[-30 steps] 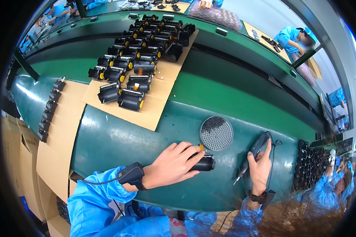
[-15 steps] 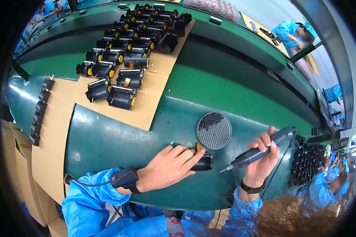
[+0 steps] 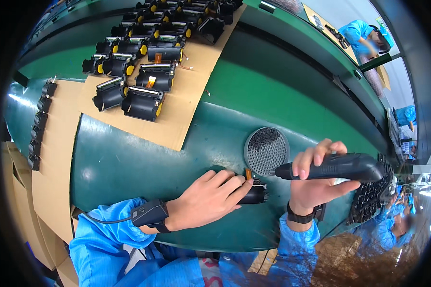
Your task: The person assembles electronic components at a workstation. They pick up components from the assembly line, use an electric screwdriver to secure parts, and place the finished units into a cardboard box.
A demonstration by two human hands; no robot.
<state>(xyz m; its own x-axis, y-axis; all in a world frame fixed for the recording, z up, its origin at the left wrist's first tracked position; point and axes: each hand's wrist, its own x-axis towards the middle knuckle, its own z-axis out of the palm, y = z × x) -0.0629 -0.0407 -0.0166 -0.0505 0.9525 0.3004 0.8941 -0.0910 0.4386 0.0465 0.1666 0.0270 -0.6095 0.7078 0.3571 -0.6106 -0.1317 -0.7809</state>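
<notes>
While the left hand pins a small black part flat on the green bench, the right hand is wrapped around a black electric driver, fingers over the barrel, thumb under. Driver lies almost level, tip pointing left, ending just above and right of the part, not touching it. Part sits at the near bench edge, just below the round mesh dish; an orange tab sticks up from it by the left fingertips. Left hand is closed down on the part, fingers spread over its top, wrist strap with a cord on the forearm.

Judgement on doing this step well: tip needs to swing down and meet the part square, so the driver wants tilting nearer upright before any push. Left fingers should keep clear of the tip's path and off the orange tab, which looks like it bends easily. Press the part down against the bench so it cannot roll or spin under torque. Cannot tell from here whether a screw is on the bit or where the hole is.

Elsewhere: cardboard sheet with rows of black-and-yellow units further back, a stack of black parts at right, a strip of small black pieces at left.
</notes>
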